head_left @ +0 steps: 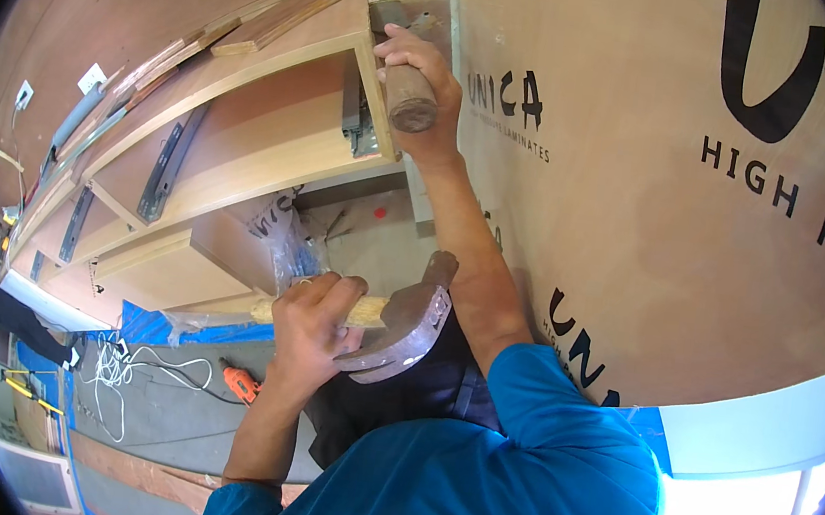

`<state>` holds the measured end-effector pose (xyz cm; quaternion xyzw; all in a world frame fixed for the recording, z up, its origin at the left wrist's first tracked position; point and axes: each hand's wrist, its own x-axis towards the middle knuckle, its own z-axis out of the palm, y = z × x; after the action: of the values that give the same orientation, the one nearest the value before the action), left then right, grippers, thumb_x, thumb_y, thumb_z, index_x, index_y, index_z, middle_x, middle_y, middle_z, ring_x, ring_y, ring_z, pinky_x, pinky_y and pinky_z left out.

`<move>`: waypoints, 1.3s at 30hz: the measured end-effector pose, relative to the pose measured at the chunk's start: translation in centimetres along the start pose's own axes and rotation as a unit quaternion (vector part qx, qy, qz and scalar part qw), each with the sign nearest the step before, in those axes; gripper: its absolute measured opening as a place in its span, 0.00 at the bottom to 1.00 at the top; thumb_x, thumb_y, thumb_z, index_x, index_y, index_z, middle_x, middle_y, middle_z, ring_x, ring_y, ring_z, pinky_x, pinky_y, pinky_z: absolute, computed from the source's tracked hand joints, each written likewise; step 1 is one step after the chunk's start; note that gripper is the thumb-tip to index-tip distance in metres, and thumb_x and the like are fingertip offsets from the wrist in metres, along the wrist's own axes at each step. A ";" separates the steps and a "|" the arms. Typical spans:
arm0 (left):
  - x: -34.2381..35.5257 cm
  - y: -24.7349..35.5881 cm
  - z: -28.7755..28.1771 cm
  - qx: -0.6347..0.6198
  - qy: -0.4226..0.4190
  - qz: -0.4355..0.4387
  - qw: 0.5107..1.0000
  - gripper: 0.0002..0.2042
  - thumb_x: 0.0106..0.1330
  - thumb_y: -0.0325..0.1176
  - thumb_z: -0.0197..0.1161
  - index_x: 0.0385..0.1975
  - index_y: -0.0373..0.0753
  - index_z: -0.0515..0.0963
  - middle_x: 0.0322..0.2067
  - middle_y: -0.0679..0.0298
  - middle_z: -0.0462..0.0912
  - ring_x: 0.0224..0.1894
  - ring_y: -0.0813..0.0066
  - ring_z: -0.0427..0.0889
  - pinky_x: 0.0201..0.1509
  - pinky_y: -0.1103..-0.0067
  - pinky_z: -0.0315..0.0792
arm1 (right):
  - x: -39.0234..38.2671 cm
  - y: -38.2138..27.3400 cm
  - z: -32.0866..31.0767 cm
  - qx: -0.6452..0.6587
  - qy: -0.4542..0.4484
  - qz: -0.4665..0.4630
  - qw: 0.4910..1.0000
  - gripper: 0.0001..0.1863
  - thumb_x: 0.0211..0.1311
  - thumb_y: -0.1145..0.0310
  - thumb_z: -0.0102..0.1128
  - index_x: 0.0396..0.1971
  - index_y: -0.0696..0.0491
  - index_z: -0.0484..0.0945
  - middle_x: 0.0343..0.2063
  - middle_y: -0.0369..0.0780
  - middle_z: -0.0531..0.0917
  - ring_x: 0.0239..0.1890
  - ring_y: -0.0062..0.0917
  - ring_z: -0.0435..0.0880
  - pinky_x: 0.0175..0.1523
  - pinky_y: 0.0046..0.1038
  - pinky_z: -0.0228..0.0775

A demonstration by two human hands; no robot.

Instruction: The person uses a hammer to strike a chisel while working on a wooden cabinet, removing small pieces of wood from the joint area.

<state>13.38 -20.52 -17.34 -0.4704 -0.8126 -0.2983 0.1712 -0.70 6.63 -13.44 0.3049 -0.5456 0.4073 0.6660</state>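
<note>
My left hand [310,327] is closed round the pale wooden handle of a claw hammer [406,335]. The hammer's worn metal head is in front of my lap. Farther up, my right hand [439,84] grips a brown tool with a thick round wooden handle [411,107], whose butt end faces me. Its far end is hidden by my fingers. That hand is at the end of a light wood cabinet [279,93], beside a rough gap [427,20] in the wall.
Wood strips [277,20] lie on the cabinet, and black drawer runners [173,162] line its openings. A large printed board [642,181] stands at the right. An orange power drill [240,383] and a white cord [113,377] lie on the grey floor. Clear plastic [289,235] hangs below the cabinet.
</note>
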 end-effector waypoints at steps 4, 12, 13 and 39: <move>-0.1 -0.1 0.1 0.004 -0.001 0.006 1.000 0.21 0.40 0.32 0.72 0.39 0.41 0.80 0.28 0.57 0.79 0.31 0.50 0.81 0.36 0.61 0.75 | -0.1 0.2 -0.1 -0.003 -0.003 0.002 1.000 0.18 0.58 0.86 0.70 0.46 0.54 0.77 0.45 0.44 0.88 0.60 0.44 0.85 0.69 0.45 0.75; 0.1 -0.1 0.1 -0.001 -0.003 0.010 1.000 0.21 0.40 0.30 0.73 0.39 0.41 0.80 0.28 0.57 0.79 0.31 0.51 0.82 0.36 0.61 0.76 | -0.1 0.3 -0.1 -0.008 -0.003 -0.003 1.000 0.18 0.59 0.86 0.70 0.46 0.54 0.77 0.45 0.43 0.88 0.59 0.43 0.86 0.69 0.45 0.75; 0.1 -0.2 0.2 0.000 -0.003 0.010 1.000 0.21 0.40 0.30 0.73 0.39 0.41 0.80 0.28 0.57 0.79 0.31 0.51 0.82 0.36 0.61 0.76 | 0.0 0.4 -0.1 -0.007 -0.004 -0.004 1.000 0.18 0.59 0.86 0.70 0.46 0.54 0.77 0.45 0.43 0.88 0.59 0.43 0.86 0.69 0.45 0.75; 8.2 0.0 -2.2 0.072 0.151 0.115 0.979 0.19 0.47 0.33 0.71 0.42 0.43 0.81 0.31 0.58 0.79 0.32 0.51 0.82 0.36 0.61 0.74 | 0.0 1.0 -0.5 -0.008 -0.030 0.031 0.999 0.16 0.59 0.76 0.70 0.46 0.54 0.78 0.46 0.43 0.87 0.61 0.43 0.84 0.68 0.41 0.74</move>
<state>9.26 -16.52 -11.14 -0.4966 -0.7373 -0.2848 0.3589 -1.32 7.54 -13.56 0.2949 -0.5777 0.4140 0.6387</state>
